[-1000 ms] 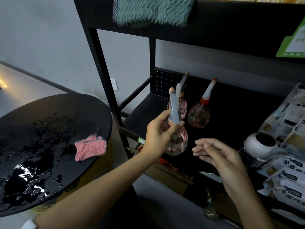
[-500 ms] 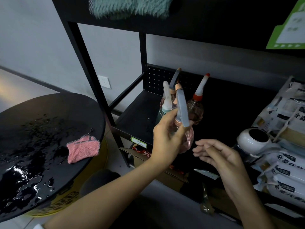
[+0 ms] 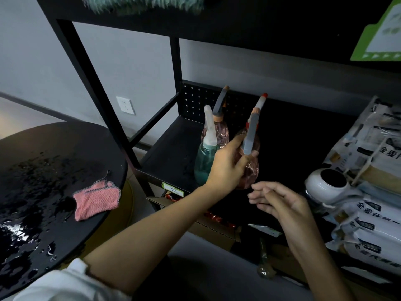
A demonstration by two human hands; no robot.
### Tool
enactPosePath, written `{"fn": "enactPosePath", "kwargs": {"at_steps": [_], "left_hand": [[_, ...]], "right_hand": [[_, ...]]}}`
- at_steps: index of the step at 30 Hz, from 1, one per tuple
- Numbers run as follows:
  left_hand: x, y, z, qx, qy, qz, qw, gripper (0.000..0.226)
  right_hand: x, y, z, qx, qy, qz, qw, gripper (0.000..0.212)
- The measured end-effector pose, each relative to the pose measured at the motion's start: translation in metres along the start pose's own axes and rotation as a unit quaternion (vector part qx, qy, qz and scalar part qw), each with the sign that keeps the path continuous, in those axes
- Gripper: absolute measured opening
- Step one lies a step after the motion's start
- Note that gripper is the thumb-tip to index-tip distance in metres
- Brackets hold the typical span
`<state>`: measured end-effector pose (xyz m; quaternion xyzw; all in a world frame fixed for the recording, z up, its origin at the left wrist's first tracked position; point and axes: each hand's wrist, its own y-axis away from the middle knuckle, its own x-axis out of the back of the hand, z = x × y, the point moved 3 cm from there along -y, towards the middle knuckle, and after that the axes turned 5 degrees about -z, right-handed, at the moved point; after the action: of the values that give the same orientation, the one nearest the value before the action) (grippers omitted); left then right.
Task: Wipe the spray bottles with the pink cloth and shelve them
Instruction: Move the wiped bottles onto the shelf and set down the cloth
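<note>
- Black characters "全麦" printed on the white bags point(image 3: 368, 216) stacked at the right; rest of the print blurred or cut off.
- Row of white arrows along the bottom of the green sign point(image 3: 377, 40) at top right; wording illegible.
- Green-and-white label point(image 3: 173, 189) on the front edge of the shelf point(image 3: 169, 148); print too small to read.

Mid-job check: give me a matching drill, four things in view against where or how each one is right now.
Things:
1. pink cloth
2. teal spray bottle
3. grey-nozzled pink spray bottle
4. right hand

States:
A. standing on the black shelf
B. gripped by the left hand
C. lying on the wet round table
D. relaxed, holding nothing

Pairs: 1-C, 2-A, 3-B, 4-D
</note>
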<state>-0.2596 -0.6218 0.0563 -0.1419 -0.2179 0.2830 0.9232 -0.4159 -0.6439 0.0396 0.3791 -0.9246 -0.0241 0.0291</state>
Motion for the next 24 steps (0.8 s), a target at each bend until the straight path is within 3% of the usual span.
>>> {"fn": "enactPosePath", "kwargs": {"at_steps": [6,9,14,16,21,24], "left_hand": [[-0.005,-0.001,-0.016,0.013,-0.005,-0.018,1.0,0.042],[-0.007,0.003,-0.022,0.026,0.0,-0.029,0.999,0.042],[-0.003,0.007,-0.017,0.025,-0.013,-0.046,0.999,0.045],[0.01,0.017,-0.016,0.031,0.0,-0.017,0.999,0.048],[0.056,0.05,-0.016,-0.023,0.014,0.105,0.994,0.025],[0.068,0.042,-0.043,0.059,-0.062,0.107,0.991,0.054]], "right_hand": [[-0.003,-0.016,0.006,0.01,0.026,0.046,0.999,0.024],[-0.002,-0.03,0.016,0.059,0.115,0.106,0.986,0.019],[-0.007,-0.056,0.033,0.056,0.253,0.089,0.962,0.071],[-0.012,-0.065,0.039,0.051,0.252,0.065,0.964,0.08],[-0.015,-0.074,0.055,0.04,0.22,0.07,0.972,0.086],[-0.016,-0.072,0.056,0.042,0.216,0.077,0.972,0.084]]}}
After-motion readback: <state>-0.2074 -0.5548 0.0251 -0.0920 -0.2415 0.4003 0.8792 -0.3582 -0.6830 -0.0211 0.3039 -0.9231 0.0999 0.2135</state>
